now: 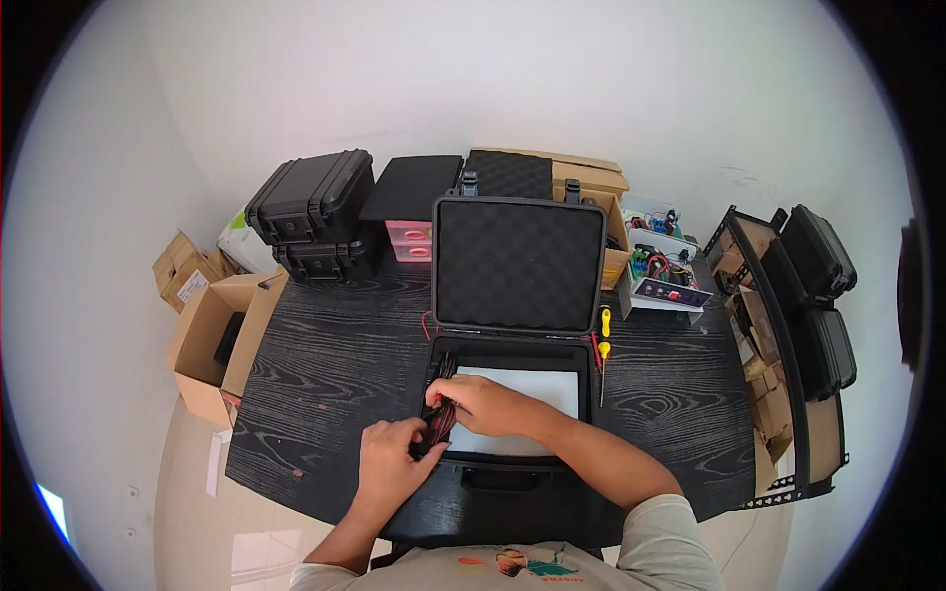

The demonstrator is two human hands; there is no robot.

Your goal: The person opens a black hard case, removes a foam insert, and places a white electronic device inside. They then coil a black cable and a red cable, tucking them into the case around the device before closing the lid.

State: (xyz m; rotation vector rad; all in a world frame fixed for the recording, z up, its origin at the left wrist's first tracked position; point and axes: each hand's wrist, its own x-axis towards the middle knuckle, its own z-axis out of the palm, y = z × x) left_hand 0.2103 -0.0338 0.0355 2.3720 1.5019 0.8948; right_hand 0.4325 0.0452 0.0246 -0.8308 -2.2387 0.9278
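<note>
A black hard case [594, 266] lies open on the dark table, its lid raised and lined with bumpy foam [517, 266]. In its lower half sits a flat white panel [537, 390]. Along the left side of the case is a bundle of black and red cable [445, 422]. My right hand [475, 404] reaches across the panel, its fingers closed on the upper part of the bundle. At the lower left of the bundle, my left hand [396, 455] has thumb and fingers curled around the cable at the case's left edge.
Black cases [313, 202] are stacked at the back left, beside a pink drawer box [410, 239]. Yellow-handled screwdrivers [605, 321] lie right of the open case. An electronics unit [670, 281] stands at the back right. An open carton [212, 355] and a shelf rack [793, 394] flank the table [315, 394].
</note>
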